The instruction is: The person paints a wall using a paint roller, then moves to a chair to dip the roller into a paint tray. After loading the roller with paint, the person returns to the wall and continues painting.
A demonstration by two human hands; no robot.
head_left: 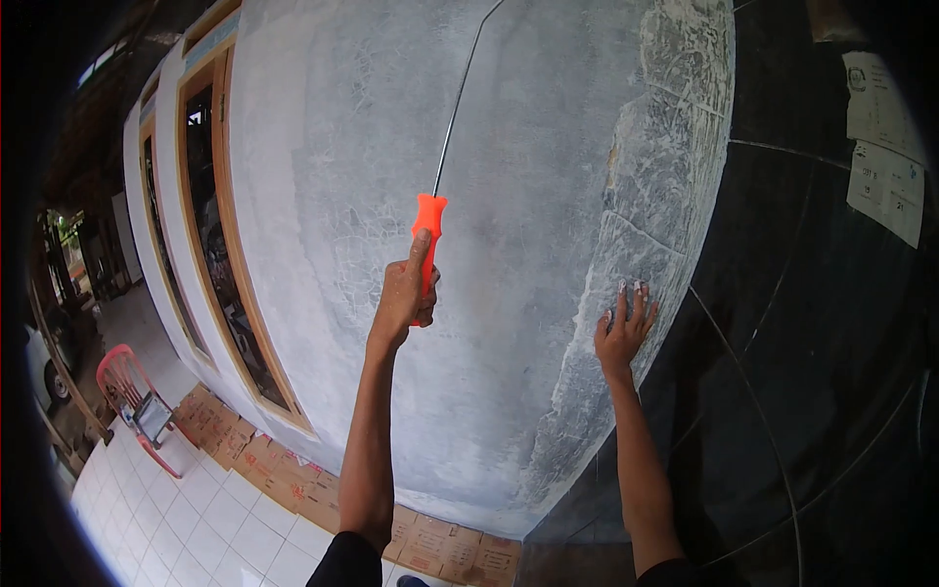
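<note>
My left hand (406, 293) is wrapped round the orange handle (428, 215) of a tool, with its thumb along the handle. A thin metal rod (456, 108) runs up from the handle and bends near the top of the view. Behind it stands a grey-white plastered wall (509, 245) with patches of fine cracks. My right hand (624, 338) rests with spread fingers on the rough, textured strip (636, 215) by the wall's right edge. Its fingertips carry whitish marks, and it holds nothing.
Wooden-framed windows (220, 225) are at the left. A red plastic chair (122, 377) stands on white floor tiles (220, 523). Flattened cardboard (293, 479) lies along the wall's foot. Papers (885, 191) hang on the dark surface (831, 323) at the right.
</note>
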